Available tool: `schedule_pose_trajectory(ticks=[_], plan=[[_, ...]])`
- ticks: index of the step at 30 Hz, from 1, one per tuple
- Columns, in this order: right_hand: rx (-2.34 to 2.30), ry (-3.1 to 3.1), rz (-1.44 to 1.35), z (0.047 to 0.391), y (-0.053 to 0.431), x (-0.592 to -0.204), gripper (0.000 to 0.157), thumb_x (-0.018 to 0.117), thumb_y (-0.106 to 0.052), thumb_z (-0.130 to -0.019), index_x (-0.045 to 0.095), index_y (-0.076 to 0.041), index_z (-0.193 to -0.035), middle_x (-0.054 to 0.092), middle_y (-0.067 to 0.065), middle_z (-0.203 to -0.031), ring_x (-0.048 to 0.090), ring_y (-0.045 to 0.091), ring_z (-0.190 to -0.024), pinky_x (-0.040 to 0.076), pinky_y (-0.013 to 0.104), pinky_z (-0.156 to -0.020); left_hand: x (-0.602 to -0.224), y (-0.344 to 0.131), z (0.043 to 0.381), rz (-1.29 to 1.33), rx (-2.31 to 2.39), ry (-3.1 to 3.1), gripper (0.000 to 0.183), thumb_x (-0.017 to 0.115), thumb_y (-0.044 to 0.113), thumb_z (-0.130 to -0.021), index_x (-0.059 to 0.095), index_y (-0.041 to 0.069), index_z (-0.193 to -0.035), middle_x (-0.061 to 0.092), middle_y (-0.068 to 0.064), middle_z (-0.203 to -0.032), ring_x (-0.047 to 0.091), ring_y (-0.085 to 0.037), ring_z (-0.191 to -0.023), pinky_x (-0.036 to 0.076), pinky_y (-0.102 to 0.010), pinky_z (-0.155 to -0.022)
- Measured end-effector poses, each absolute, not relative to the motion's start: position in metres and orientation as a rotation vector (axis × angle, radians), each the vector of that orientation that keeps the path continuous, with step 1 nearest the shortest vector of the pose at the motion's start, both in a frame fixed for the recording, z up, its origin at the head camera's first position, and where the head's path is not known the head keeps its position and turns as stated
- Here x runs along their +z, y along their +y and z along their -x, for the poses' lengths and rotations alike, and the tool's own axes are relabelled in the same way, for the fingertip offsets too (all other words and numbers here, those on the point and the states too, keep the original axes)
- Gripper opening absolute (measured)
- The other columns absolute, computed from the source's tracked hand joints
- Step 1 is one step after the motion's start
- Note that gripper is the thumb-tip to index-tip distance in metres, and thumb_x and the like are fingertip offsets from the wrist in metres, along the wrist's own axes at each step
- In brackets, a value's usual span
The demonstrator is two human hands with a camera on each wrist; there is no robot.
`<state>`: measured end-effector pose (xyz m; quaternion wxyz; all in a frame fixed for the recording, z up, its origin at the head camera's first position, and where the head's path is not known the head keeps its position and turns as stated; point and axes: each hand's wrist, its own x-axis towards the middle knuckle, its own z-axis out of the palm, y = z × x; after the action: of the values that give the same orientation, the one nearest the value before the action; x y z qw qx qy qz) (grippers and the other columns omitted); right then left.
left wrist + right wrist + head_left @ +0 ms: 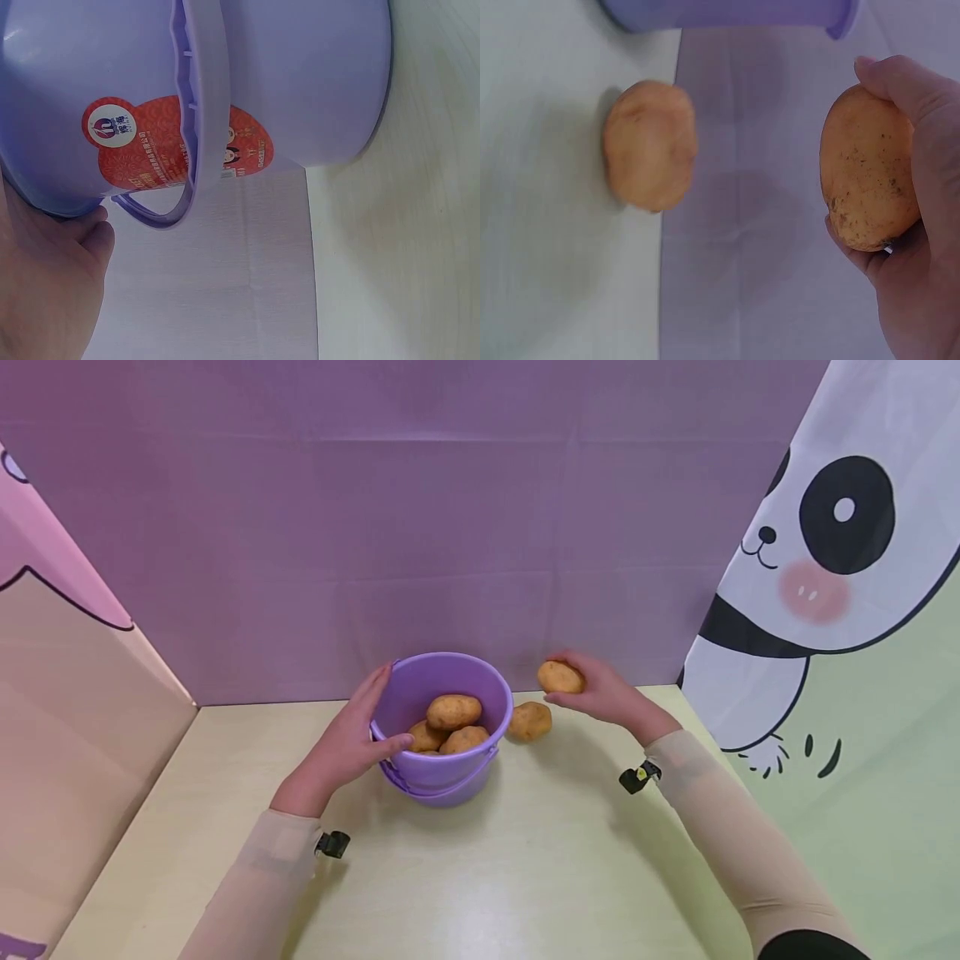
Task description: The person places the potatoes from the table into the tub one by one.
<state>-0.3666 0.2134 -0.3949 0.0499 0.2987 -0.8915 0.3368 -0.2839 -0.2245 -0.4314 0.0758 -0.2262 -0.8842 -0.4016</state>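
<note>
A purple bucket point(438, 768) stands on the table with several potatoes point(453, 712) inside. My left hand point(341, 743) grips its left rim, thumb over the edge and fingers along the outside. In the left wrist view, the bucket's handle point(208, 90) hangs down across a red label point(142, 154). My right hand point(606, 695) holds a potato point(866, 169) between thumb and fingers, raised above the table to the right of the bucket. Another potato point(529, 722) lies on the table just right of the bucket, below the held one.
The pale wooden table point(480, 877) ends at a purple cloth backdrop point(450, 527) close behind the bucket. A panda-printed panel point(847, 693) borders the right side, and a pink and beige panel point(75, 710) the left.
</note>
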Motion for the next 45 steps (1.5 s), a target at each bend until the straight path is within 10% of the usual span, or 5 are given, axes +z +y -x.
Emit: schedule_pose_trajectory(ticks=[45], plan=[[0.93,-2.589,-1.438,0.35,0.096,-0.339,0.06,0.092,-0.032,-0.093,0.069,-0.01,-0.144,0.072,0.001,-0.133,0.066,0.019,-0.118,0.055,0.039,-0.103,-0.43,-0.223,0.282,0.691,-1.203,-2.645,0.117,0.083,0.052,-0.094,0.014,0.011,-0.179,0.012,-0.01,-0.185,0.018,-0.044,-0.167,0.023,-0.072,-0.13]])
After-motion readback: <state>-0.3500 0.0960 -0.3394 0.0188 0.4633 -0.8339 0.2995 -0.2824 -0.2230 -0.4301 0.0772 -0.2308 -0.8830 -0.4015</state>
